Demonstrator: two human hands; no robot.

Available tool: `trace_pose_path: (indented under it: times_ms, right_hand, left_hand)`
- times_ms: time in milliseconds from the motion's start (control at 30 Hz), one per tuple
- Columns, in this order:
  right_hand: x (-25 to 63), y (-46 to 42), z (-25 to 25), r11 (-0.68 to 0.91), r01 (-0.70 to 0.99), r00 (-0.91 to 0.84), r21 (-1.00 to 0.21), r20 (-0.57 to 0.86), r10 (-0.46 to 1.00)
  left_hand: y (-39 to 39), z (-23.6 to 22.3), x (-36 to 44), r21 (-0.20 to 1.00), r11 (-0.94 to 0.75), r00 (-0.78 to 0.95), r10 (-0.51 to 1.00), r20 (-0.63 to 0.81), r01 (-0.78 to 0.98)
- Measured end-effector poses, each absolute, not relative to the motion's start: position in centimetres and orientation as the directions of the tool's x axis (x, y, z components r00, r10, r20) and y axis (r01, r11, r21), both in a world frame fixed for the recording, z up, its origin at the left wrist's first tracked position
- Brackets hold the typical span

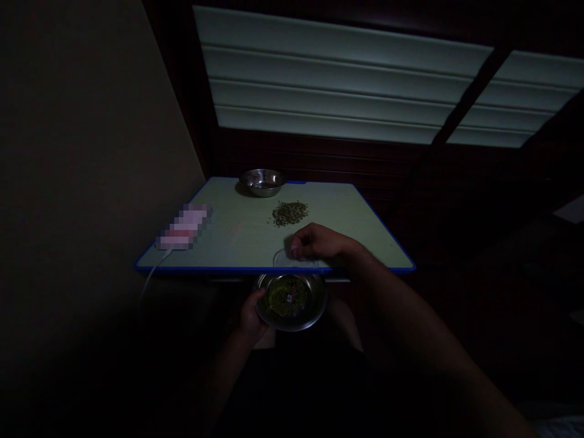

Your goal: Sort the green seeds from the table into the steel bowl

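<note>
My left hand [252, 316] grips the rim of a small steel bowl [314, 310] holding greenish grains, held just below the near edge of a pale table with a blue border [237, 234]. On the table near that edge rests my right hand [317, 242], fingers curled together at the tabletop; what they pinch is too small to make out. Beyond that hand lies a loose pile of greenish grains [290, 213]. A second steel bowl [263, 181] stands at the table's far edge.
A blurred pinkish flat object [184, 226] with a white cable [152, 277] lies on the table's left part. A wall is at the left, dark wood panelling and a lit window with slats behind. The room is very dark.
</note>
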State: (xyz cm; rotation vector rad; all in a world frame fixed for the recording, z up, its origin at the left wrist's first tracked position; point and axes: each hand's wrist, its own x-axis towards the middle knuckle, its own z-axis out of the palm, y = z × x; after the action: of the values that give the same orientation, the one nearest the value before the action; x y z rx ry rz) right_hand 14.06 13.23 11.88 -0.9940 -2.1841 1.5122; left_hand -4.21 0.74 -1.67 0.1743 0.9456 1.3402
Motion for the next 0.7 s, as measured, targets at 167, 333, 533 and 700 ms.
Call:
trace_pose_path:
  times_ms: [167,333,533,700]
  right_hand:
    - [15.7,16.2,12.8,0.147,0.286,-0.428,-0.947,0.011,0.904]
    - [16.9,18.9,11.3,0.133,0.263,0.024,-0.956,0.144,0.989]
    - [18.3,18.7,10.2,0.144,0.298,0.166,-0.944,0.200,0.966]
    - [18.3,17.7,11.3,0.035,0.271,0.191,-0.962,0.090,0.977]
  left_hand:
    - [0.9,-1.9,-4.1,0.596,0.268,-0.078,0.868,-0.490,-0.757]
    - [0.9,-1.7,-3.7,0.599,0.280,-0.069,0.868,-0.492,-0.751]
    - [0.8,-1.3,-3.6,0.602,0.296,-0.064,0.862,-0.503,-0.741]
    - [0.7,-0.8,-3.4,0.587,0.306,-0.062,0.850,-0.523,-0.750]
